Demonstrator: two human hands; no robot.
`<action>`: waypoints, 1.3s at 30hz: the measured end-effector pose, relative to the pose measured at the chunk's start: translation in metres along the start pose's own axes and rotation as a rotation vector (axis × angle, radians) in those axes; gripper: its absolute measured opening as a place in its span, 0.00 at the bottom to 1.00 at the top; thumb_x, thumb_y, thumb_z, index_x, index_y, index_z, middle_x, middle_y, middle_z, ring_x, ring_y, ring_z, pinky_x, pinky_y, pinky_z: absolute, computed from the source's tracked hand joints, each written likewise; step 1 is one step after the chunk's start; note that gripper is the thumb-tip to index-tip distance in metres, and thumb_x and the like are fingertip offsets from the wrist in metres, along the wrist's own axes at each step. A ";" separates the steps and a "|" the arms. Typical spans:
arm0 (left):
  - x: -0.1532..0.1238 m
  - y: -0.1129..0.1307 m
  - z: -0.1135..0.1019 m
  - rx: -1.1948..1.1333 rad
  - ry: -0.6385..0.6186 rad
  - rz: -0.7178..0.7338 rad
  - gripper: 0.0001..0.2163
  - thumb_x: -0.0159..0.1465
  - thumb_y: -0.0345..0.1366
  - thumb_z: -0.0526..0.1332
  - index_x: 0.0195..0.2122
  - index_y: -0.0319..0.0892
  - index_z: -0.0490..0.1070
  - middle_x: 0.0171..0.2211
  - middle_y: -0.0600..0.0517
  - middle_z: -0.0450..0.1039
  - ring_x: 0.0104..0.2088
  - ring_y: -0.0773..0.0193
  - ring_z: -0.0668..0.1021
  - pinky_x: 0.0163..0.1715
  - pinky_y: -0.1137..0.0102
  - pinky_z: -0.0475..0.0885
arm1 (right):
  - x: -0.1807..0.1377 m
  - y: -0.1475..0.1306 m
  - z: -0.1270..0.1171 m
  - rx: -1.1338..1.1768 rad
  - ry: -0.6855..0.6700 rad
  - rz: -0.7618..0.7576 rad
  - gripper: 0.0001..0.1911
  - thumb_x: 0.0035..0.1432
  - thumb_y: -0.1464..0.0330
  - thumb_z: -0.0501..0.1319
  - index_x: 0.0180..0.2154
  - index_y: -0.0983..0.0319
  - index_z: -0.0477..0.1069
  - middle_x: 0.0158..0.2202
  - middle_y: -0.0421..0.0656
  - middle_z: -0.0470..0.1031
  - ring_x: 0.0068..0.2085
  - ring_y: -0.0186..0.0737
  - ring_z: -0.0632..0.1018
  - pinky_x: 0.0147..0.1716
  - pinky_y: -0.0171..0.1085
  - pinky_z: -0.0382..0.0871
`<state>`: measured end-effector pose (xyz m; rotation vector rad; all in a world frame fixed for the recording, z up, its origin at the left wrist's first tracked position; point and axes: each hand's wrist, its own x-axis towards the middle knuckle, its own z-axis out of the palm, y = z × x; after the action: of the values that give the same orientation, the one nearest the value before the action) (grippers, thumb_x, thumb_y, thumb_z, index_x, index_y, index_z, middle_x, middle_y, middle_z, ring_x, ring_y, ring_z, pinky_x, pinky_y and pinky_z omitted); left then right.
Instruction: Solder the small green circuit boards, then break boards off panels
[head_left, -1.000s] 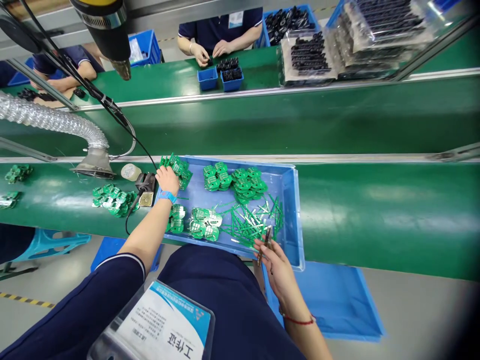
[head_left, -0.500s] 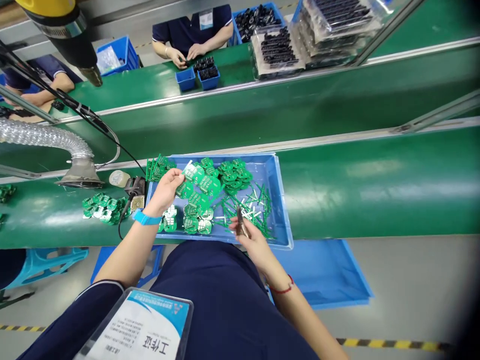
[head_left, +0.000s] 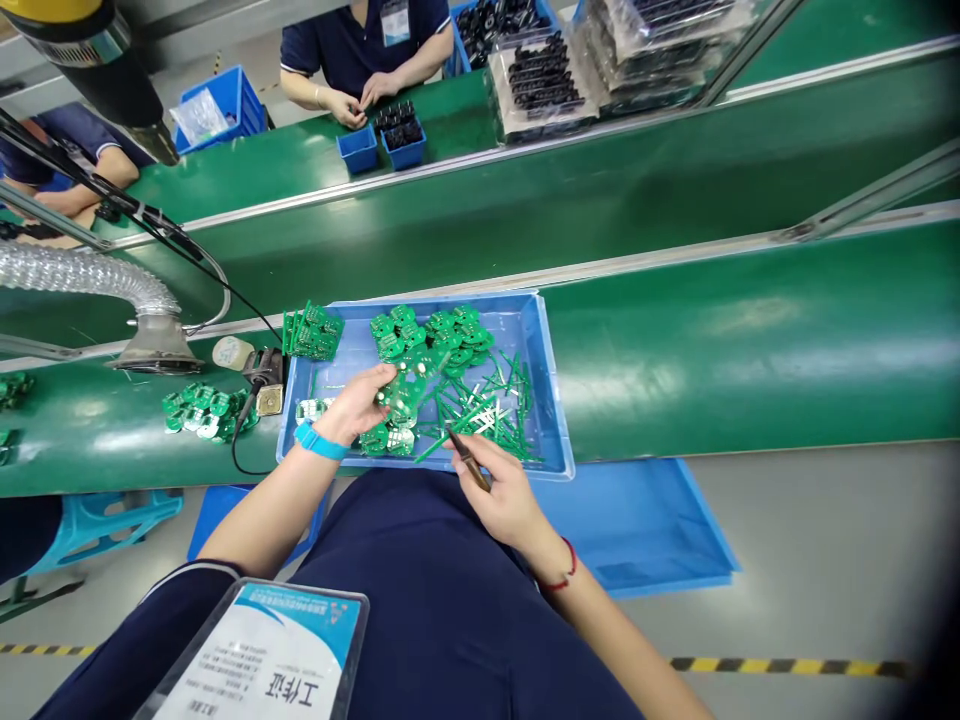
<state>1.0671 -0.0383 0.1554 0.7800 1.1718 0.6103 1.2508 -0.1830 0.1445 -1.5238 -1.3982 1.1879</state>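
My left hand (head_left: 361,402) is closed on the edge of a green circuit board panel (head_left: 411,385), lifted over the blue tray (head_left: 556,425). Closed around a small hand tool (head_left: 471,462) with a dark tip and brown handle, perhaps pliers, is my right hand (head_left: 504,495) at the tray's near edge. A long green strip (head_left: 450,432) slants beside the tool's tip; whether the tool grips it I cannot tell. Under and around both hands lie stacks of rounded green boards (head_left: 459,335) and a heap of thin green strips (head_left: 517,400).
Left of the tray are a soldering-iron stand (head_left: 266,370), a pile of green boards (head_left: 206,410) and a fume extraction hood (head_left: 157,345). A yellow-and-black power tool (head_left: 105,70) hangs upper left. Co-workers sit across the bench. Another blue tray (head_left: 637,530) is below the bench edge.
My left hand has moved right and toward me with the board panel, which is now tilted differently. The tool in my right hand has turned, and a long strip now shows by its tip.
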 end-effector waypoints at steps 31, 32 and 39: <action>-0.023 -0.064 0.053 -0.203 -0.017 0.142 0.19 0.50 0.43 0.71 0.39 0.40 0.72 0.35 0.50 0.77 0.38 0.60 0.77 0.43 0.66 0.70 | 0.035 0.021 0.031 0.898 0.312 0.352 0.19 0.46 0.59 0.66 0.40 0.57 0.65 0.38 0.40 0.75 0.36 0.39 0.77 0.35 0.41 0.74; -0.020 -0.059 0.053 -0.221 0.023 0.156 0.17 0.53 0.44 0.69 0.38 0.40 0.72 0.33 0.52 0.77 0.35 0.62 0.77 0.40 0.66 0.70 | 0.032 0.018 0.031 0.860 0.290 0.337 0.18 0.47 0.60 0.65 0.40 0.57 0.65 0.38 0.40 0.75 0.36 0.39 0.77 0.36 0.41 0.74; -0.011 -0.021 0.036 -0.299 0.079 0.231 0.13 0.54 0.42 0.68 0.34 0.40 0.71 0.29 0.54 0.75 0.30 0.66 0.76 0.35 0.70 0.71 | 0.010 0.026 0.004 0.460 0.148 0.206 0.19 0.45 0.68 0.63 0.43 0.59 0.69 0.41 0.42 0.76 0.44 0.42 0.77 0.49 0.44 0.70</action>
<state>1.0987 -0.0668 0.1516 0.6429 1.0378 0.9922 1.2551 -0.1766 0.1173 -1.4090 -0.8115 1.3757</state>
